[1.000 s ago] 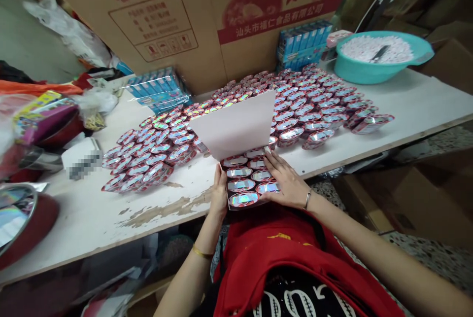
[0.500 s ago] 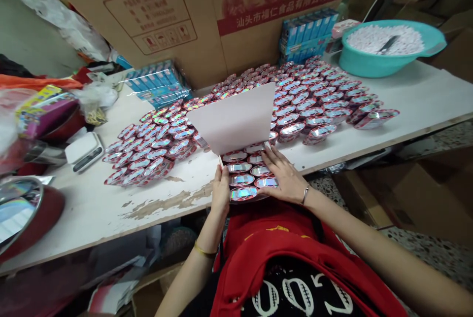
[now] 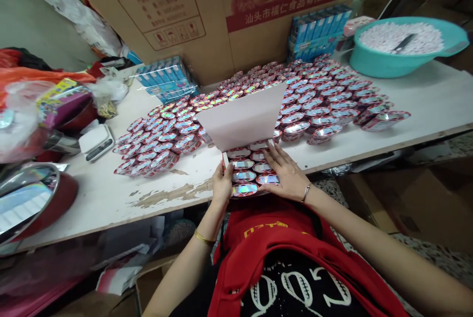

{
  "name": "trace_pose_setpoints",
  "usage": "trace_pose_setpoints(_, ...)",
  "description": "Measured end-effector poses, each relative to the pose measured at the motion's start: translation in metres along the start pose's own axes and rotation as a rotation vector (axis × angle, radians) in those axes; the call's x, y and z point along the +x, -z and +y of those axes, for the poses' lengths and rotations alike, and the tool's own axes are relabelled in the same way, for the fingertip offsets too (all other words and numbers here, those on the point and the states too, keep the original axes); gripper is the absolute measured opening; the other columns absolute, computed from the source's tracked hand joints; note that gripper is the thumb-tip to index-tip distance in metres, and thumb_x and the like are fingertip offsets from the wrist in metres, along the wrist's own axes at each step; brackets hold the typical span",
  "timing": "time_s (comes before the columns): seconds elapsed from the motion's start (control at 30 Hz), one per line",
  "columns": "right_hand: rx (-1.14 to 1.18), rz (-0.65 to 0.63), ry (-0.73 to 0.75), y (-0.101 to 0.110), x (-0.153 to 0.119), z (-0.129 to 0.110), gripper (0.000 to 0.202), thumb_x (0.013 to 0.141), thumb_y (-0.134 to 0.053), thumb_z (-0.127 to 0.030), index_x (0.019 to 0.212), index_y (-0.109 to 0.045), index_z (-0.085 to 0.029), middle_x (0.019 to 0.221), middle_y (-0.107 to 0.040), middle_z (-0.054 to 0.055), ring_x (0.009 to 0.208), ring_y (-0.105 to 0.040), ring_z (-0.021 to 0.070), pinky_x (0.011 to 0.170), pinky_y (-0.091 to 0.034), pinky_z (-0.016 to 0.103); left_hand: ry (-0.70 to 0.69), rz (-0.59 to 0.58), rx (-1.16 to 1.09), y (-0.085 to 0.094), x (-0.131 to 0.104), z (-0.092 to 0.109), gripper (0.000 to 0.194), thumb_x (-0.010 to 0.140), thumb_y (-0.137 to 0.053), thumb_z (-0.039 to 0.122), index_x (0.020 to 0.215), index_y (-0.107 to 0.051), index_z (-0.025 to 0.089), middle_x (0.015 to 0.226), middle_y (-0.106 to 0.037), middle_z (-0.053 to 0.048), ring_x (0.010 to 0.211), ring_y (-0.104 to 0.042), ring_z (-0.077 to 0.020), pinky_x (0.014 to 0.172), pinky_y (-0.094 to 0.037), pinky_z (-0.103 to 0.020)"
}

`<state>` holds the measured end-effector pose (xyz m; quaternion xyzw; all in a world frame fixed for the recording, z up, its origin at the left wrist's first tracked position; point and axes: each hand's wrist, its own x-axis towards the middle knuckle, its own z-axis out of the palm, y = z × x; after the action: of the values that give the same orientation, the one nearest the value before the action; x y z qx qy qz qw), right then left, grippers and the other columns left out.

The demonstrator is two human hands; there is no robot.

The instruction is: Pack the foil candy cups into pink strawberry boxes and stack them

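In front of me at the table edge is a small carton with its white lid (image 3: 244, 117) raised. Two columns of small packs with shiny oval tops (image 3: 244, 176) stand inside it. My left hand (image 3: 222, 183) is closed on the carton's left side, thumb by a small side flap (image 3: 225, 158). My right hand (image 3: 286, 171) lies along the right side with its fingers stretched out, fingertips at the right flap and over the edge of the packs. The carton's outer walls are mostly hidden by my hands.
Many like packs (image 3: 314, 102) stand in rows behind and on both sides. Blue wrapped bundles (image 3: 166, 80) stand before a large cardboard box (image 3: 210, 21). A turquoise basin (image 3: 384, 63) of white pieces is at right; a white scale (image 3: 96, 142) and red bowl (image 3: 61, 201) are left.
The view has shifted slightly, so the table things appear further right. My left thumb has moved beside the left side flap, which now stands out more. My right hand stays in nearly the same place.
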<state>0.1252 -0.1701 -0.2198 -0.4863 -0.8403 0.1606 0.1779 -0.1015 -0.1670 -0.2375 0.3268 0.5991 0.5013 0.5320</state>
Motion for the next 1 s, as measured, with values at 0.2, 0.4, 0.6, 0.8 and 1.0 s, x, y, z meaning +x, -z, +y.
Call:
trace_pose_setpoints(0.2, -0.010, -0.009, -0.016, -0.002, -0.001, 0.001, 0.109, 0.080, -0.050, -0.082, 0.159, -0.018, -0.014, 0.166, -0.008, 0.015, 0.153, -0.008, 0.0343, 0.122, -0.020, 0.054, 0.095, 0.007, 0.133, 0.007, 0.002, 0.010, 0.049, 0.077, -0.069, 0.058, 0.104, -0.070, 0.018, 0.108, -0.073, -0.011, 0.104, -0.067, -0.0279, 0.096, -0.050, -0.042)
trace_pose_setpoints(0.4, 0.014, -0.017, -0.018, -0.001, -0.001, 0.001, 0.108, 0.081, -0.049, -0.082, 0.160, -0.010, -0.020, 0.167, -0.004, 0.009, 0.153, -0.007, 0.0340, 0.123, -0.019, 0.054, 0.136, 0.160, 0.062, -0.001, -0.006, 0.006, 0.047, 0.078, -0.070, 0.056, 0.103, -0.071, 0.017, 0.112, -0.073, -0.012, 0.115, -0.063, -0.0289, 0.102, -0.047, -0.041)
trace_pose_setpoints(0.6, -0.005, -0.004, -0.005, -0.001, -0.001, 0.001, 0.107, 0.082, -0.051, -0.079, 0.160, -0.011, -0.017, 0.167, -0.003, 0.010, 0.152, -0.008, 0.0344, 0.123, -0.021, 0.053, 0.104, 0.175, -0.061, -0.012, -0.007, 0.000, 0.048, 0.072, -0.075, 0.050, 0.104, -0.069, 0.014, 0.099, -0.074, -0.009, 0.090, -0.069, -0.0220, 0.088, -0.053, -0.036)
trace_pose_setpoints(0.8, -0.050, 0.033, 0.019, -0.005, -0.002, 0.001, 0.107, 0.082, -0.051, -0.080, 0.159, -0.016, -0.015, 0.166, -0.007, 0.014, 0.152, -0.009, 0.0348, 0.121, -0.023, 0.054, 0.017, 0.205, -0.038, -0.016, -0.011, 0.002, 0.049, 0.072, -0.073, 0.053, 0.099, -0.069, 0.012, 0.092, -0.074, -0.008, 0.082, -0.066, -0.0178, 0.080, -0.051, -0.030)
trace_pose_setpoints(1.0, -0.078, 0.045, 0.010, -0.006, -0.001, 0.001, 0.105, 0.081, -0.052, -0.079, 0.157, -0.023, -0.012, 0.165, -0.012, 0.017, 0.152, -0.010, 0.0352, 0.121, -0.024, 0.053, -0.009, 0.206, -0.038, -0.016, -0.013, 0.004, 0.048, 0.071, -0.074, 0.053, 0.097, -0.071, 0.013, 0.089, -0.074, -0.007, 0.081, -0.066, -0.0189, 0.078, -0.051, -0.030)
